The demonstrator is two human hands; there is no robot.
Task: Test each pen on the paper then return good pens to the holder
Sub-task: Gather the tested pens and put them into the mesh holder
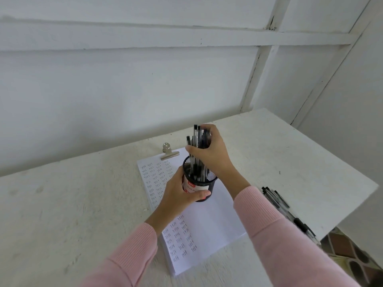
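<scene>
Now, head view: one black mesh holder is gripped by the left hand over the single clipped paper pad. One bundle of pens, too tightly packed to be counted, is clasped by the right hand, lower ends inside the holder. A second pile of pens is seen on the table, right.

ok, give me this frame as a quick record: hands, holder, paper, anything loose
left hand: grips the holder by its side
right hand: grips a bunch of pens standing in the holder
holder: black mesh, upright, over the paper; resting or lifted, cannot tell
paper: white stack on the table, rows of test marks, clip at its far edge
loose pens: lie on the table, right of the paper, partly behind the right sleeve
</scene>
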